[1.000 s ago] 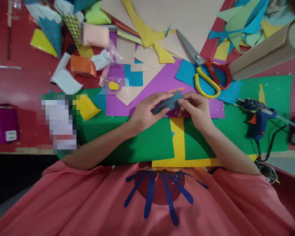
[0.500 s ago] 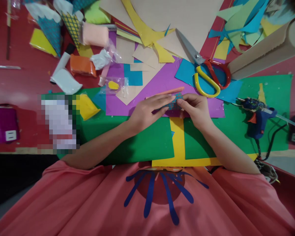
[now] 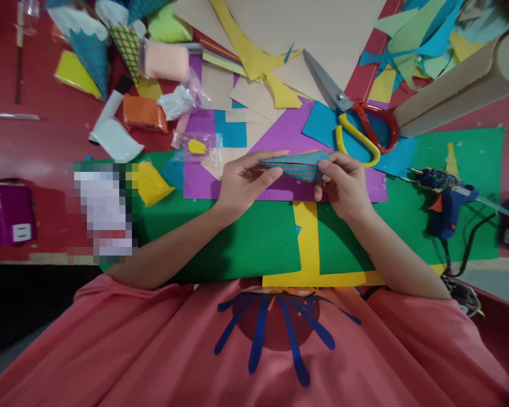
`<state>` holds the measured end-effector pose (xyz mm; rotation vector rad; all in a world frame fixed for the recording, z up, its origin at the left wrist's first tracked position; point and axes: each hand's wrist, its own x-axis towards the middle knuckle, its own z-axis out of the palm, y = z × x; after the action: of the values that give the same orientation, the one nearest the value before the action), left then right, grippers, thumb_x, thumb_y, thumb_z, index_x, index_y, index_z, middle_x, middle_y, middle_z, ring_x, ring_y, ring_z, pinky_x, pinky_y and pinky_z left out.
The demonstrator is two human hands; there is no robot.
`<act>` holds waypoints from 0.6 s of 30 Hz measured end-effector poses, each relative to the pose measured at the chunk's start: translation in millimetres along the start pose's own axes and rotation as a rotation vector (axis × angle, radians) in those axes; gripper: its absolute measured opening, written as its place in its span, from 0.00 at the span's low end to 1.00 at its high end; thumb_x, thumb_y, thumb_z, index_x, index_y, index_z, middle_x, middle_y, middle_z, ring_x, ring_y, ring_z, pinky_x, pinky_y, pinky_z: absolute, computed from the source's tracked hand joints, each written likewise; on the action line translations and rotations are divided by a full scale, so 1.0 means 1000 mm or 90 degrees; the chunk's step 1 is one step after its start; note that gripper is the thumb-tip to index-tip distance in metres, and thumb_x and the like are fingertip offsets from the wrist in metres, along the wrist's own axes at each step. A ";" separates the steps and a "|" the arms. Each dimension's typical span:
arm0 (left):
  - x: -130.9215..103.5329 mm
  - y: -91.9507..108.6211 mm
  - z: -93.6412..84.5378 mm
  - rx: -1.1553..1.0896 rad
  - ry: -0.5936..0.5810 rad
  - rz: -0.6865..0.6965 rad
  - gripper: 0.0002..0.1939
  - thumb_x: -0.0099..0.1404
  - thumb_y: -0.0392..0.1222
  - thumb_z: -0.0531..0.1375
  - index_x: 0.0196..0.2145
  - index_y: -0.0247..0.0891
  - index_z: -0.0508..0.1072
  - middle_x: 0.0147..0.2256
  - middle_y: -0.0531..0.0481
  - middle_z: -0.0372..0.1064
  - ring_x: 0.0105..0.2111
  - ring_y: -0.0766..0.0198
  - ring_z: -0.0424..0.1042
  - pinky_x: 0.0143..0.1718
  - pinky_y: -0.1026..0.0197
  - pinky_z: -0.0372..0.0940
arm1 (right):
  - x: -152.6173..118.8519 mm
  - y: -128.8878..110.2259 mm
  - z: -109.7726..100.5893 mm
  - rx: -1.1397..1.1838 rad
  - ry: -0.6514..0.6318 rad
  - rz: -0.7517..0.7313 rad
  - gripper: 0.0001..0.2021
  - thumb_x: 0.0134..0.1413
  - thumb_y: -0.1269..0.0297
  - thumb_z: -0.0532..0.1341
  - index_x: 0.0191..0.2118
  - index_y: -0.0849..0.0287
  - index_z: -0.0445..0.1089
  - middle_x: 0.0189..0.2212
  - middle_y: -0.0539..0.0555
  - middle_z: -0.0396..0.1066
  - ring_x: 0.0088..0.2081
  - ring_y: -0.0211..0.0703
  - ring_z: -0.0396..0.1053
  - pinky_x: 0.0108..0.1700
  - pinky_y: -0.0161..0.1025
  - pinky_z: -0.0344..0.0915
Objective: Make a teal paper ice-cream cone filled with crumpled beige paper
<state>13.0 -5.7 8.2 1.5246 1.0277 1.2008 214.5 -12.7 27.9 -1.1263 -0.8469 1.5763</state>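
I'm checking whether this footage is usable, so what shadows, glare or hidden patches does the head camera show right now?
Head view: dark shadow on the green sheet below the left hand; small glints on the scissors; coarse pixel blocks mask something left of the yellow packet; the held patterned paper looks slightly soft.

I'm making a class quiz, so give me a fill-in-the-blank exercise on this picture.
The patterned paper held by the left hand and right hand widens toward the ____.
The scissors have one yellow handle and one ____ handle.
The glue gun lies on a sheet coloured ____.

Missing words: right; red; green.
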 end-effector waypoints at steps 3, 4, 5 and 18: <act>0.000 0.001 0.001 -0.008 0.023 -0.012 0.18 0.64 0.58 0.64 0.44 0.44 0.80 0.40 0.50 0.80 0.39 0.62 0.80 0.40 0.59 0.78 | 0.000 -0.001 0.000 0.010 -0.018 0.021 0.21 0.37 0.51 0.76 0.21 0.56 0.65 0.15 0.40 0.59 0.13 0.30 0.63 0.13 0.28 0.62; 0.001 0.000 0.001 -0.007 0.029 -0.015 0.19 0.64 0.58 0.64 0.44 0.44 0.80 0.39 0.51 0.80 0.38 0.62 0.80 0.39 0.60 0.77 | 0.000 -0.002 0.000 0.007 -0.026 0.028 0.21 0.36 0.51 0.76 0.22 0.56 0.65 0.15 0.40 0.59 0.14 0.30 0.64 0.13 0.28 0.62; 0.001 0.000 0.001 -0.004 0.036 -0.016 0.18 0.64 0.58 0.64 0.44 0.44 0.80 0.39 0.51 0.80 0.37 0.63 0.80 0.39 0.61 0.77 | 0.000 -0.002 0.000 0.002 -0.032 0.033 0.21 0.36 0.51 0.76 0.22 0.56 0.65 0.15 0.40 0.58 0.14 0.30 0.63 0.13 0.28 0.62; 0.001 0.004 -0.003 0.100 -0.029 0.150 0.13 0.70 0.49 0.60 0.49 0.47 0.76 0.44 0.51 0.78 0.44 0.64 0.78 0.45 0.61 0.74 | 0.000 -0.005 0.001 -0.018 -0.060 0.098 0.21 0.37 0.49 0.76 0.24 0.59 0.70 0.16 0.41 0.64 0.11 0.26 0.59 0.10 0.25 0.54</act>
<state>10.4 -5.3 12.9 1.8293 0.9496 1.2624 215.3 -11.2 32.7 -1.1682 -0.8639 1.7600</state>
